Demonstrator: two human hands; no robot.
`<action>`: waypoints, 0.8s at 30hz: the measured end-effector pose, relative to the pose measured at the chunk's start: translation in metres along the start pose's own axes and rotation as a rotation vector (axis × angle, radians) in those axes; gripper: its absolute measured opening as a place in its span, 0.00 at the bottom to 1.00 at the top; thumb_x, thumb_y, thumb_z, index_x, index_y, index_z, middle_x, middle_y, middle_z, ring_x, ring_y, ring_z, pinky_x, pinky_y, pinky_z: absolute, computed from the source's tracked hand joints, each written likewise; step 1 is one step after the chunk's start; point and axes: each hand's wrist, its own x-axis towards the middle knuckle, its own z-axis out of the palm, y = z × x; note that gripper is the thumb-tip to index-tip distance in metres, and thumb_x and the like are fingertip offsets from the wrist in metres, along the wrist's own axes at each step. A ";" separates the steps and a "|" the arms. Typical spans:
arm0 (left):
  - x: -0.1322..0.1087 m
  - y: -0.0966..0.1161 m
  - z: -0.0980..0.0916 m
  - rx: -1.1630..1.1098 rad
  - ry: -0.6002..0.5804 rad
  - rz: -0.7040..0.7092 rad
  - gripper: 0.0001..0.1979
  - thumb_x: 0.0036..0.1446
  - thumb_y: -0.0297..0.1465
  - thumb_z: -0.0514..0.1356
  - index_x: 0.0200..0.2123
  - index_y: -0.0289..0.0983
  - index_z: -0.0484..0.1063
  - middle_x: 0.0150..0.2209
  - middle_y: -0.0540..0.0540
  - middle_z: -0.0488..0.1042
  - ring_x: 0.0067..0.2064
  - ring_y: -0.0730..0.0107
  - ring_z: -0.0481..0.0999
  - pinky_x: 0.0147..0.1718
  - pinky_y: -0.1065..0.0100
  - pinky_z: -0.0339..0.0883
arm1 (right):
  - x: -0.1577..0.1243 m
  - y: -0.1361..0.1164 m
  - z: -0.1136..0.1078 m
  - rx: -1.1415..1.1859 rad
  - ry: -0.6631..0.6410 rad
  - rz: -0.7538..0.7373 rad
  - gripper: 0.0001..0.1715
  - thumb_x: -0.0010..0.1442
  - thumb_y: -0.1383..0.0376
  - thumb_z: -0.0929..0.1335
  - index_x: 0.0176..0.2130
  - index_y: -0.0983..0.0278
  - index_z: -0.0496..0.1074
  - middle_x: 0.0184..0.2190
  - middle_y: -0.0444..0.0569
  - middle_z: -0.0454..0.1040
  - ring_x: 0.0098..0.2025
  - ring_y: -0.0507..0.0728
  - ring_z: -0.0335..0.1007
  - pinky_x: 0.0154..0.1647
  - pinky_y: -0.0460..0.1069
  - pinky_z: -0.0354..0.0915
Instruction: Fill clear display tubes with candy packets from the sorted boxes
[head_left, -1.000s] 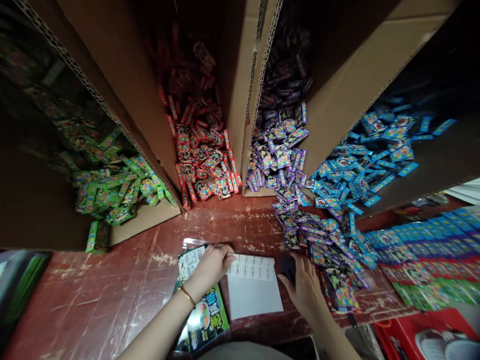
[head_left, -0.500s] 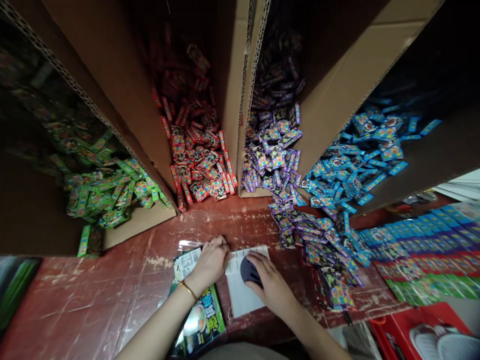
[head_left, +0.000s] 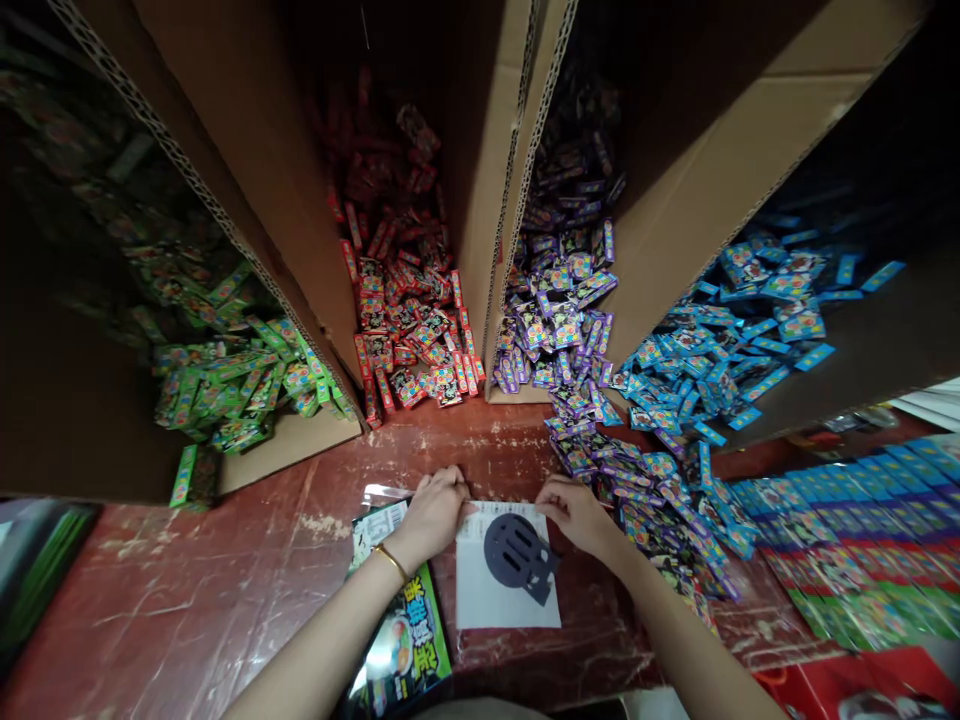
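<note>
A stack of white paper sheets [head_left: 480,605] with rows of small print along its top lies on the table before me. On top of it rests a dark flat disc with slots and a square tab [head_left: 506,550]. My left hand [head_left: 433,512], fingers curled, is closed at the sheets' top left corner. At the top right corner, the thumb and fingertips of my right hand [head_left: 576,512] pinch the sheet's edge. A glossy green and black printed bag [head_left: 409,640] lies under my left wrist, partly hidden by the forearm.
Open cardboard boxes [head_left: 517,200] hold heaps of green packets [head_left: 247,385], red packets [head_left: 420,350], purple packets [head_left: 555,320] and blue packets [head_left: 720,350]. Purple and blue packets spill onto the red table [head_left: 225,600]. Packed multicoloured rows [head_left: 855,540] lie at right, above a red container [head_left: 847,685].
My right hand has let go of the dark slotted disc, leaving it on the sheets, and has moved up to their top right corner. My left hand stays at the left corner.
</note>
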 end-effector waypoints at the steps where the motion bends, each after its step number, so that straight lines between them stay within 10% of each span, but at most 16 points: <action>1: 0.001 0.000 0.000 -0.003 -0.002 0.003 0.08 0.57 0.31 0.55 0.33 0.36 0.73 0.41 0.42 0.71 0.44 0.59 0.69 0.42 0.61 0.59 | -0.002 -0.001 -0.003 0.019 0.002 -0.012 0.08 0.55 0.71 0.64 0.25 0.64 0.69 0.27 0.46 0.69 0.28 0.52 0.67 0.30 0.46 0.64; 5: 0.002 -0.002 -0.001 -0.009 -0.015 0.021 0.07 0.57 0.32 0.56 0.33 0.36 0.73 0.42 0.42 0.70 0.44 0.58 0.69 0.43 0.61 0.59 | -0.005 -0.008 0.000 0.119 0.157 0.025 0.06 0.57 0.67 0.64 0.36 0.63 0.70 0.37 0.50 0.71 0.36 0.55 0.68 0.36 0.48 0.65; 10: 0.001 -0.002 -0.001 -0.012 -0.019 0.025 0.07 0.57 0.32 0.56 0.33 0.36 0.73 0.41 0.42 0.70 0.44 0.58 0.69 0.42 0.60 0.59 | 0.002 -0.017 0.027 0.207 0.131 0.059 0.29 0.54 0.71 0.63 0.55 0.62 0.59 0.29 0.45 0.72 0.32 0.55 0.68 0.40 0.52 0.66; 16: -0.001 0.005 0.000 -0.062 0.003 -0.014 0.09 0.57 0.33 0.56 0.32 0.36 0.74 0.41 0.40 0.71 0.45 0.56 0.69 0.44 0.58 0.60 | -0.018 -0.011 0.007 0.231 0.299 0.142 0.06 0.53 0.63 0.68 0.32 0.62 0.74 0.38 0.52 0.74 0.43 0.61 0.70 0.46 0.56 0.65; 20: -0.015 -0.001 -0.015 -0.146 0.073 -0.049 0.15 0.56 0.40 0.57 0.42 0.37 0.71 0.44 0.42 0.70 0.47 0.59 0.68 0.46 0.60 0.61 | -0.038 -0.037 0.017 0.382 0.412 0.144 0.32 0.56 0.61 0.67 0.58 0.60 0.57 0.44 0.54 0.73 0.40 0.59 0.72 0.43 0.57 0.69; 24: -0.056 -0.035 -0.034 -0.204 0.242 -0.195 0.18 0.59 0.41 0.52 0.49 0.39 0.66 0.49 0.41 0.66 0.51 0.57 0.64 0.51 0.56 0.56 | -0.063 -0.087 0.072 0.296 0.084 0.009 0.55 0.49 0.67 0.71 0.64 0.52 0.37 0.63 0.54 0.51 0.55 0.64 0.63 0.48 0.58 0.67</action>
